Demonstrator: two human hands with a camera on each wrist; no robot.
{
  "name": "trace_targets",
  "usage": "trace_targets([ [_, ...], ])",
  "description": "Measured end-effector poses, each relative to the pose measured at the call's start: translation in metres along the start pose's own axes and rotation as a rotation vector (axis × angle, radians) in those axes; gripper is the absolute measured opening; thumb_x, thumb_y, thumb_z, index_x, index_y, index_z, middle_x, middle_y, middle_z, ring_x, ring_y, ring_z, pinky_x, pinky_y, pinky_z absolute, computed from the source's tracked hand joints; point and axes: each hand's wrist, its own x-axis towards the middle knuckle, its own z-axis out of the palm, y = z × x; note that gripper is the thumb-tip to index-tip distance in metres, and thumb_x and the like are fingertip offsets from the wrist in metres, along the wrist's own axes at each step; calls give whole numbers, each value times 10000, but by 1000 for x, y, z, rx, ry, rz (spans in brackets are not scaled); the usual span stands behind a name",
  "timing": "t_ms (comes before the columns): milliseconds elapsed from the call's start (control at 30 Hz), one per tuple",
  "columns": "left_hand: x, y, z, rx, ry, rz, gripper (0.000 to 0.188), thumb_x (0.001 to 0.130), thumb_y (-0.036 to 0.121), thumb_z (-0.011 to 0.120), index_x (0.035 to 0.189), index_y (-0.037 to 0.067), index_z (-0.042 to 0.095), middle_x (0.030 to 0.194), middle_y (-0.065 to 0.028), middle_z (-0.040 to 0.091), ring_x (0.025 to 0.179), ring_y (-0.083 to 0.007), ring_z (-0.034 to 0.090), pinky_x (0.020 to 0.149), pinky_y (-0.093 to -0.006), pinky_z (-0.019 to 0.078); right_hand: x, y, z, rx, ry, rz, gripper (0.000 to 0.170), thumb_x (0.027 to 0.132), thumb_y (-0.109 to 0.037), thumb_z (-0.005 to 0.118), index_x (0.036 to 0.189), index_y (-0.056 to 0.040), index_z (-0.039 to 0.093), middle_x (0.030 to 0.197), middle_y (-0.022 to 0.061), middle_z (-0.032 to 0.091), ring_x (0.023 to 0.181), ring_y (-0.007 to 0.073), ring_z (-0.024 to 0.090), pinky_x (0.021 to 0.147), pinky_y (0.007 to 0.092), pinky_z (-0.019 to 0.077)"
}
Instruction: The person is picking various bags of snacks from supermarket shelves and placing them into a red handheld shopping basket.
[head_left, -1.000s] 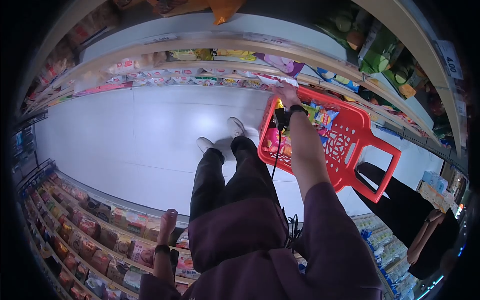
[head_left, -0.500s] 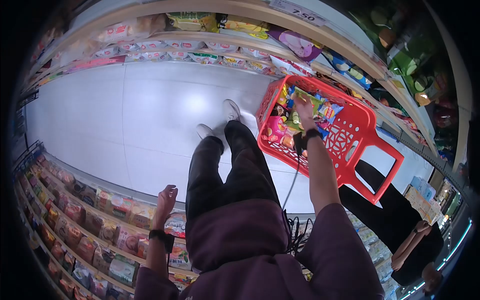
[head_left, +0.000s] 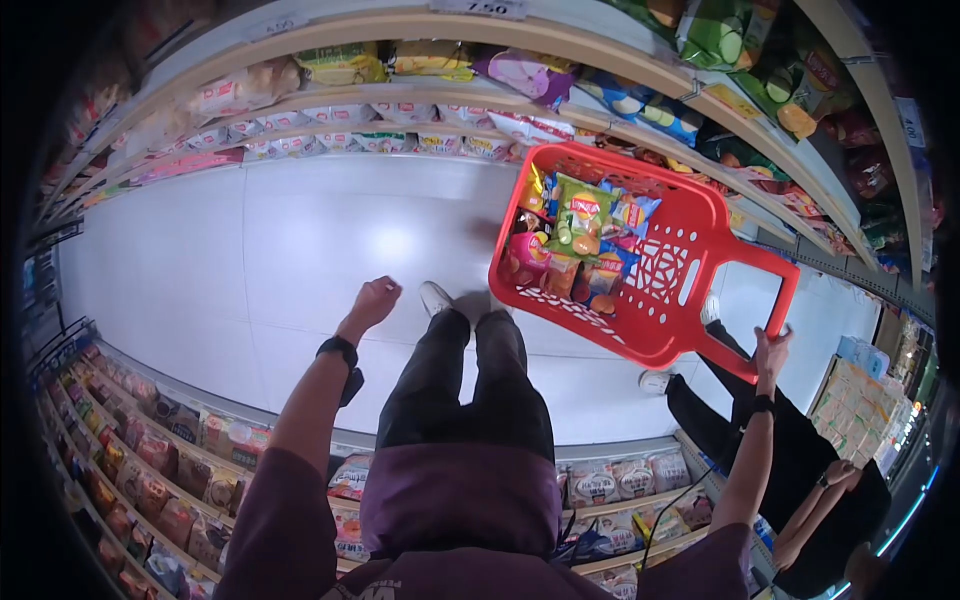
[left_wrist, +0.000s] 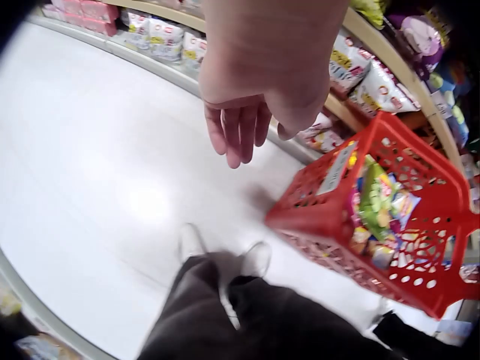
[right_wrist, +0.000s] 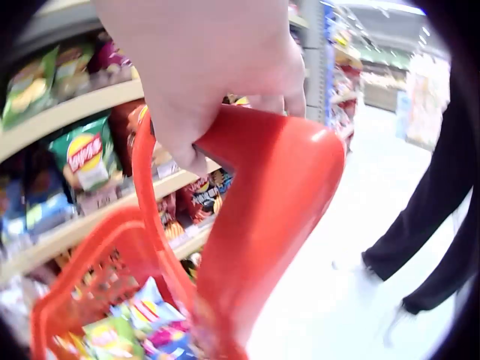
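Note:
A red basket [head_left: 665,335] with a long loop handle stands at the right of the head view, holding several snack bags, a green one [head_left: 582,215] on top. My right hand [head_left: 771,352] grips the far end of that handle; in the right wrist view the fingers of this hand [right_wrist: 217,82] curl over the red bar [right_wrist: 274,172]. My left hand [head_left: 375,302] is in the air over the floor, left of the basket, holding nothing visible. Its fingers hang loosely bent in the left wrist view, where the hand [left_wrist: 262,97] appears beside the basket [left_wrist: 315,217].
Shelves of snack bags [head_left: 530,75] run along the top, close to the basket. More shelves with packages [head_left: 175,520] curve along the lower left. Another person in black [head_left: 835,510] stands at the right, legs near the basket handle. White floor [head_left: 330,220] lies between the shelves.
My right hand has moved out of the basket, from the snack bags to the handle, which it now grips. My left hand has risen forward over the floor.

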Motion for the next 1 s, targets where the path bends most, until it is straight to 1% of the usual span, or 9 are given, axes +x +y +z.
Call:
trace_targets([
  [67, 32, 45, 20, -218, -68, 123, 342, 912, 316, 527, 1043, 12, 613, 911, -98, 672, 772, -181, 659, 694, -320, 524, -6, -37, -6, 314, -166, 188, 574, 746, -187, 664, 1237, -11, 422, 610, 98, 561, 497, 227, 603, 449, 330, 468],
  [133, 47, 113, 25, -287, -134, 40, 365, 918, 322, 510, 1109, 21, 590, 977, -90, 661, 839, -177, 652, 739, -303, 507, -9, -38, -5, 346, -86, 106, 480, 761, -151, 635, 1191, -13, 472, 591, 71, 522, 404, 142, 521, 370, 287, 407],
  [233, 94, 172, 50, -326, -84, 21, 383, 894, 355, 508, 1048, 20, 612, 932, -76, 662, 817, -185, 659, 710, -295, 512, 3, -12, -3, 362, -111, 65, 487, 788, -122, 637, 1221, 7, 453, 584, 59, 514, 407, 123, 482, 372, 279, 375],
  [300, 121, 205, 64, -425, -5, 10, 463, 905, 415, 481, 1135, 26, 583, 1008, -78, 638, 892, -180, 636, 718, -309, 503, 11, 8, 0, 354, -93, 92, 486, 801, -119, 645, 1228, 14, 456, 576, 47, 503, 402, 115, 463, 368, 273, 352],
  [400, 161, 246, 77, -699, -3, -20, 597, 955, 462, 404, 1351, 18, 365, 1300, -150, 505, 1105, -252, 556, 905, -374, 459, 17, 35, 5, 361, -86, 156, 465, 817, -96, 636, 1240, 5, 474, 541, 22, 467, 371, 100, 414, 353, 262, 312],
  [500, 203, 279, 85, -956, 50, -36, 624, 965, 501, 336, 1336, -1, 351, 1296, -161, 493, 1158, -262, 519, 959, -391, 424, 11, 39, 6, 424, -80, 193, 447, 824, -84, 622, 1241, 1, 484, 584, 34, 490, 358, 81, 389, 341, 245, 283],
  [667, 240, 302, 82, -1011, 155, 47, 637, 977, 515, 274, 1284, -34, 372, 1260, -182, 500, 1182, -268, 499, 980, -402, 414, 10, 37, 7, 453, -103, 203, 454, 837, -104, 632, 1259, -18, 488, 683, 41, 534, 358, 61, 354, 340, 226, 249],
  [833, 235, 296, 76, -1026, 83, 51, 601, 999, 407, 294, 1258, -130, 371, 1287, -231, 478, 1140, -279, 549, 1036, -314, 415, 10, 17, -1, 392, -114, 195, 471, 852, -155, 651, 1272, -22, 483, 685, 36, 546, 365, 53, 348, 356, 217, 247],
  [1000, 229, 302, 73, -866, 53, 54, 435, 987, 289, 388, 1282, -30, 420, 1283, -151, 506, 1138, -248, 542, 914, -347, 457, 10, -5, -10, 386, -149, 177, 499, 867, -213, 655, 1286, -20, 464, 633, 24, 539, 373, 57, 383, 347, 221, 275],
])
